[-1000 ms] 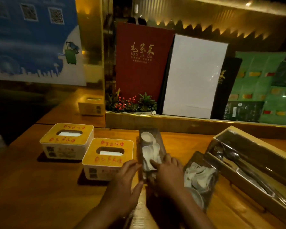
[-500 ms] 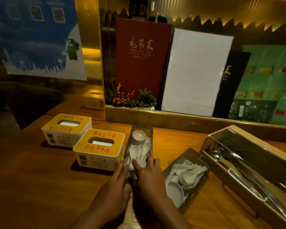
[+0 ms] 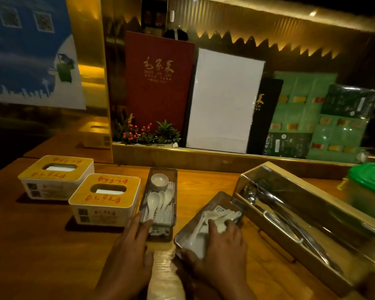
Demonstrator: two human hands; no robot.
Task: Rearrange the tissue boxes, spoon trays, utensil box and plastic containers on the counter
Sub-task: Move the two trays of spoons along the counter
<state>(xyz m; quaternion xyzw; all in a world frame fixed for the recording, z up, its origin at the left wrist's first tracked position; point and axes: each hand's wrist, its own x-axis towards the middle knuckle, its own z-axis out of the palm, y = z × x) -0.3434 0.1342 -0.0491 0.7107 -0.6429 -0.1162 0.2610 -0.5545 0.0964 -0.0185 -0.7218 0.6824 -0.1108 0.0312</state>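
Two white tissue boxes with yellow tops stand at the left, one further back [image 3: 56, 176] and one nearer [image 3: 105, 198]. Beside them a narrow spoon tray [image 3: 175, 191] holds white spoons and a small cup. My left hand [image 3: 130, 252] rests flat against its near left corner. A second spoon tray [image 3: 222, 197] lies angled to the right. My right hand [image 3: 223, 252] grips its near end, fingers over the spoons. A long utensil box [image 3: 312, 215] with metal ladles lies at the right. A green-lidded plastic container [image 3: 368, 182] stands at the far right.
A raised wooden ledge [image 3: 204, 159] runs along the back of the counter, with menus, a white board and a small plant behind it. A pale plastic-wrapped thing [image 3: 165, 276] lies between my forearms at the front edge.
My right hand has left the narrow spoon tray and taken hold of the angled tray to the right. My left hand stays at the narrow tray's near end.
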